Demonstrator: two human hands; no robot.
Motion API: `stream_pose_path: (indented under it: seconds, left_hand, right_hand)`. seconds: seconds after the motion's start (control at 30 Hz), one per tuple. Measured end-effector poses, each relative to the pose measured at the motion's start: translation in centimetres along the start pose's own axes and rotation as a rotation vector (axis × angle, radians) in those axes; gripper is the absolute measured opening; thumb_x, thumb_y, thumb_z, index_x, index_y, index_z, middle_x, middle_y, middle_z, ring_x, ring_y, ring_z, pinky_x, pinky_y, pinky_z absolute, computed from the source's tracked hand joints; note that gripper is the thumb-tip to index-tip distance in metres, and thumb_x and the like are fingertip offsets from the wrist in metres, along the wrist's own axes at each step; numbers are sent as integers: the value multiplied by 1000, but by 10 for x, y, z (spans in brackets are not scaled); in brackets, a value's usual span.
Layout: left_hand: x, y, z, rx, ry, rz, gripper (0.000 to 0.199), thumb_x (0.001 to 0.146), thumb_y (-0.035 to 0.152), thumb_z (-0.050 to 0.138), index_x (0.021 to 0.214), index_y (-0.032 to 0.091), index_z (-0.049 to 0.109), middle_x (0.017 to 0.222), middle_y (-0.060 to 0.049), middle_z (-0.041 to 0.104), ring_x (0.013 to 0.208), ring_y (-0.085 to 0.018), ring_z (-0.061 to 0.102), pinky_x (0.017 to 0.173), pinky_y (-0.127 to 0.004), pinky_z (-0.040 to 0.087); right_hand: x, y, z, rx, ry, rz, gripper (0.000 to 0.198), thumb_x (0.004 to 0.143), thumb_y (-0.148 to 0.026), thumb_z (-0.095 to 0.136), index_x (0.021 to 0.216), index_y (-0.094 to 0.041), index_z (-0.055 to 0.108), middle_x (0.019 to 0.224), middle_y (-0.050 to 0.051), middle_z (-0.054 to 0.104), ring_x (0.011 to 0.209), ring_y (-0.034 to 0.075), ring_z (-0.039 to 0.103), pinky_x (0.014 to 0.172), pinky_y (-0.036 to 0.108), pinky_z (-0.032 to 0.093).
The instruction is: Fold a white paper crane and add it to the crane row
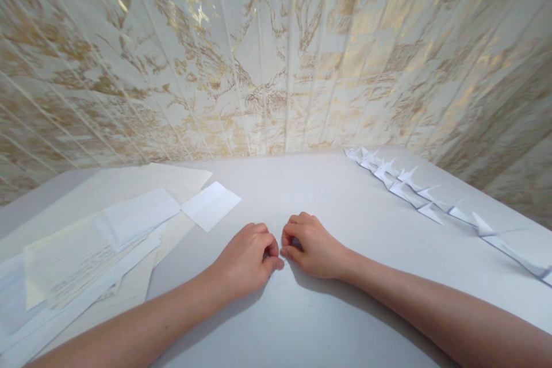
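My left hand [254,256] and my right hand [313,246] rest just above the white table [276,322], thumbs almost meeting. Fingers on both hands are curled against the thumbs in a pinch. Whatever sits between them, if anything, is hidden or too small to make out. Nearest to my left hand lies a white square of paper [211,206], flat on the table. Off to the right, several folded white paper cranes [399,187] stand in slanting rows running from the back toward the right edge.
Overlapping sheets cover the left side: a stack of white paper [140,213], a printed page [64,261] and large cream sheets [172,175]. Behind the table hangs a white and gold patterned curtain [267,69]. One larger folded crane [483,227] is nearer on the right.
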State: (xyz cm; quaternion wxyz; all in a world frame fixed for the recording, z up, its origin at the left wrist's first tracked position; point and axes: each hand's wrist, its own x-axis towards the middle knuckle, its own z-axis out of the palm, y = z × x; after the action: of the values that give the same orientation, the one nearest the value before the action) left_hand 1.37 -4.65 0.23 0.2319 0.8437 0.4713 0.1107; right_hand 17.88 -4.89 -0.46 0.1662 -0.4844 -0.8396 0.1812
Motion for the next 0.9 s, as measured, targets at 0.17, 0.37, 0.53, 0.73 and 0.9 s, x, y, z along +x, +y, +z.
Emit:
stream_pose_path:
  seconds: [0.17,0.37,0.53,0.73,0.9]
  left_hand:
    - [-1,0,1,2,-10,-7,11,70,24,63,61,18,60,72,-1,56,77,-17,52,72,-30,38]
    - [0,-1,1,-10,-14,-12,12,70,24,63,61,18,60,71,-1,56,77,-17,51,72,-29,38]
    - [0,-1,1,-14,-17,-15,11,70,24,63,61,18,60,72,-1,56,78,-17,52,72,-29,37]
    - [0,-2,0,-4,-13,19,13,73,26,58,62,18,61,72,-2,57,77,-17,52,72,-28,38]
    - [3,-4,-3,38,-35,64,31,84,28,41,66,17,64,71,-4,58,76,-17,53,72,-28,38]
  right_hand:
    - [1,2,1,-20,34,11,6,73,-12,57,68,-15,58,70,3,57,72,16,47,70,28,34]
    - [3,8,2,54,37,1,9,74,-10,56,67,-16,56,68,1,56,70,14,48,70,26,34]
    - [1,9,4,61,55,2,7,74,-17,60,69,-16,56,69,1,56,70,14,48,70,27,33]
    - [0,4,5,-15,58,-1,8,74,-20,60,69,-16,56,71,2,56,72,15,47,71,28,32]
    - [0,4,4,-50,46,-2,7,76,-19,57,69,-16,56,72,2,56,73,16,47,70,28,32]
